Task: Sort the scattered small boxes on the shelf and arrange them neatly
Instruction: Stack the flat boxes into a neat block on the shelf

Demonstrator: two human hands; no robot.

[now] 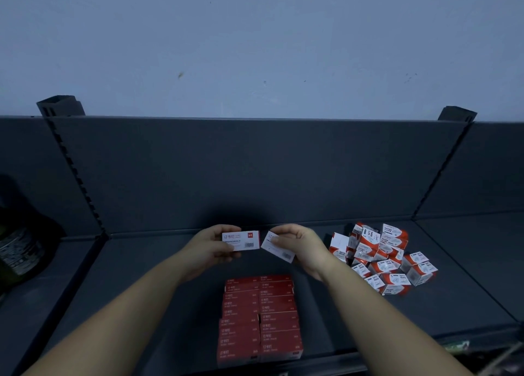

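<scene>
**One staple box in each hand, above the shelf**

Over the middle of the dark shelf (170,276), toward its far edge: left hand (208,248) curled round a white staple box (241,241), held level, printed face and barcode turned up toward the camera. Just to its right, right hand (300,243) pinching a second white box (276,248), tilted, low end to the right. Near corners of the two boxes almost meeting; impossible to tell whether in contact. Hands close together, not joined, each clamped on its own box.

Nearer, below the hands: two neat columns of red staple boxes (259,319), side by side and touching, running down to the near lip of the shelf. To the right, well apart from those columns: a loose heap of red-and-white paper-clip boxes (382,258), lying at all angles, some on top of others.

Behind, a dark back panel (255,171) between slotted uprights (76,177) at left and right; above it, a pale wall (255,35). At far left, in the neighbouring bay, a dark bottle-like thing (19,248), too dim to make out.
</scene>
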